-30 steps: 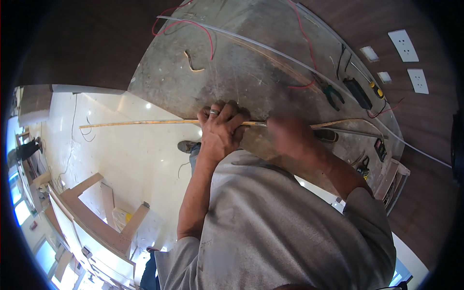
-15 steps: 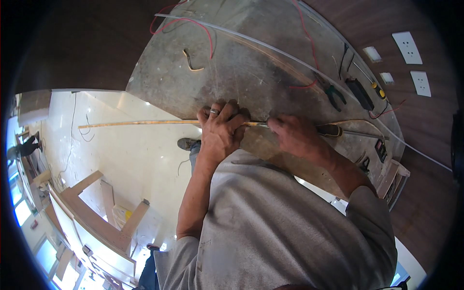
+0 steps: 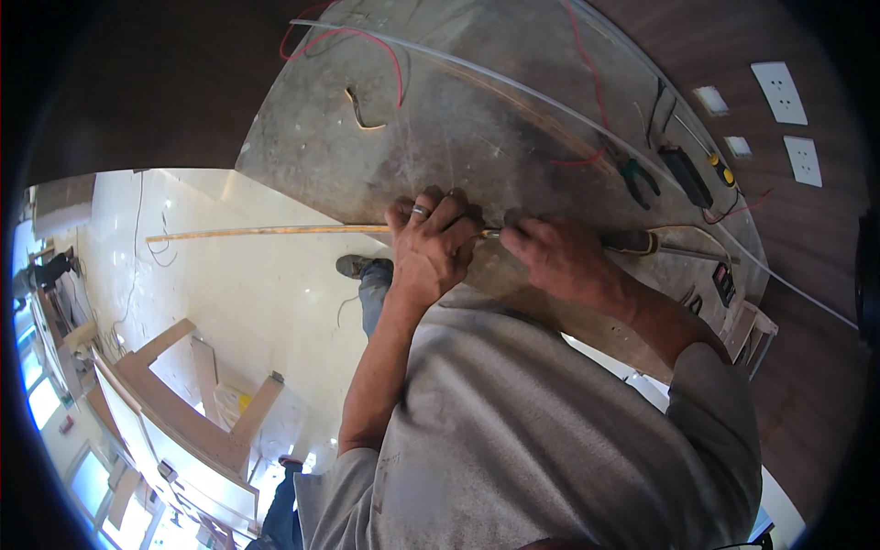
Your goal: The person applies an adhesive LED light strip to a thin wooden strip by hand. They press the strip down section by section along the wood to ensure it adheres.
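A long, thin yellow-orange strip (image 3: 275, 232) runs from the left, out past the table edge, to beneath my left hand (image 3: 431, 243). The fingers of that hand, one wearing a ring, are bent and press the strip at the near edge of the worn tabletop (image 3: 321, 147). Close beside it, my right hand (image 3: 559, 259) is closed, its fingertips at a short silvery piece (image 3: 491, 234) in the gap between the hands. What those fingers grip is mostly hidden. Just right of this hand lies a screwdriver with a dark handle (image 3: 632, 242), its shaft pointing right.
Green-handled pliers (image 3: 638, 181), a black box-shaped device (image 3: 686, 177) and a yellow-and-black screwdriver (image 3: 720, 169) lie at the right. Red wire (image 3: 390, 60) and a long pale strip (image 3: 522, 85) cross the far tabletop. Wooden framing (image 3: 197, 403) stands on the floor at lower left.
My left hand has shifted slightly right along the strip, narrowing the gap to my right hand. My right hand stays in nearly the same place, still closed.
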The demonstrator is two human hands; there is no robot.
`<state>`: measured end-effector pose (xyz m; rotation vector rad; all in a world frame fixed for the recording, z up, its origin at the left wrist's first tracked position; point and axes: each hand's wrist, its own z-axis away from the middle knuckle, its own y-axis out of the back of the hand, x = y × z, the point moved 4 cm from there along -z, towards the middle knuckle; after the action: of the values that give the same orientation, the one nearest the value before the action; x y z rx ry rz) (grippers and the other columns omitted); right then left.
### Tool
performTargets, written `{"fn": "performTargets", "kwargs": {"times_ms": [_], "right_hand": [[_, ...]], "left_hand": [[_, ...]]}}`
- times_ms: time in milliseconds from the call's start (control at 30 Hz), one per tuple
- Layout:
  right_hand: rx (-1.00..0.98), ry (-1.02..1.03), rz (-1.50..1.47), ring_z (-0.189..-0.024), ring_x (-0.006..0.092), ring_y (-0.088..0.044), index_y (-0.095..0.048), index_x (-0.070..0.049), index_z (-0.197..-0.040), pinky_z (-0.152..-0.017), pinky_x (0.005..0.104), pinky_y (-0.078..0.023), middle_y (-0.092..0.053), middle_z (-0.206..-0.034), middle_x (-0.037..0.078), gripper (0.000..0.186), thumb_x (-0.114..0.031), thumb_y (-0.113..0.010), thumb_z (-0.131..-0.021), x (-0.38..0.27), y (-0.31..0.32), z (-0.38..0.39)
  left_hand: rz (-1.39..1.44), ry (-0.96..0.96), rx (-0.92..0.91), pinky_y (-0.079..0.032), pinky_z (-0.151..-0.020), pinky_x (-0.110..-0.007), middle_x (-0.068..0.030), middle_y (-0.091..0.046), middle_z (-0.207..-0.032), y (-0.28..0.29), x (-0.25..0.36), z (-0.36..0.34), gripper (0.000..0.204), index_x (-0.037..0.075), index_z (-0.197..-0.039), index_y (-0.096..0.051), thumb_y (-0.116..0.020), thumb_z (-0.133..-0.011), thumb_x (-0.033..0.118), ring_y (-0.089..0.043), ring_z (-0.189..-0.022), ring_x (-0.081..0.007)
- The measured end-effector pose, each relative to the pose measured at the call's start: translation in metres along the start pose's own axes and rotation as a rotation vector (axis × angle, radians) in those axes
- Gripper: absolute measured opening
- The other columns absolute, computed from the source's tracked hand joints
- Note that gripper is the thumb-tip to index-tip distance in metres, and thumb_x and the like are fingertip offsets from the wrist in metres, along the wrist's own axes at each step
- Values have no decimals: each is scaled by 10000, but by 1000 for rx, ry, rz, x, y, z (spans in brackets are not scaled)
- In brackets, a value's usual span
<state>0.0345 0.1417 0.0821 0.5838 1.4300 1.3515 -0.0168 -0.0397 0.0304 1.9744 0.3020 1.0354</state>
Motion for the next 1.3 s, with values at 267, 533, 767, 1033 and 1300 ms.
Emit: {"fn": "performTargets", "kwargs": {"times_ms": [267, 533, 767, 1033, 1300], "right_hand": [[-35, 9, 110, -833, 319, -757, -665, -78, -1048, -702, 463, -620, -710, -934, 126, 187, -46, -674, -864, -7, 3, -2], [81, -105, -78, -843, 389, -736, -670, -95, -1032, -719, 516, -596, -699, -902, 124, 177, -88, -705, -859, 24, -8, 17], [223, -251, 60, -881, 360, -717, -675, -57, -1104, -722, 491, -591, -655, -968, 131, 247, -52, -681, -857, -17, -5, 37], [313, -291, 29, -957, 333, -712, -669, -36, -1166, -760, 448, -626, -594, -1144, 131, 325, -62, -722, -847, -26, -22, 45], [348, -316, 102, -943, 333, -714, -673, -50, -1143, -756, 449, -626, -580, -1108, 122, 310, -81, -733, -841, -17, -38, 46]], "left_hand": [[1, -2, 26, -372, -945, -484, 75, -705, -1154, -1, 0, 1, 263, 245, -962, -793, -841, -717, 162, -631, -1128, -198], [-21, 16, -4, -374, -969, -513, 69, -701, -1170, -4, -2, 5, 264, 257, -994, -791, -859, -744, 206, -624, -1146, -208], [-31, -8, -11, -371, -971, -515, 43, -684, -1224, 1, 6, 2, 353, 254, -1070, -788, -855, -727, 208, -621, -1162, -224], [-16, -85, 30, -391, -1007, -496, 31, -677, -1206, -11, 7, 4, 329, 250, -1064, -793, -813, -752, 149, -627, -1166, -235], [-3, -89, 31, -393, -1019, -492, 27, -687, -1174, -8, 9, 1, 244, 227, -1023, -787, -816, -789, 162, -626, -1188, -241]]}}
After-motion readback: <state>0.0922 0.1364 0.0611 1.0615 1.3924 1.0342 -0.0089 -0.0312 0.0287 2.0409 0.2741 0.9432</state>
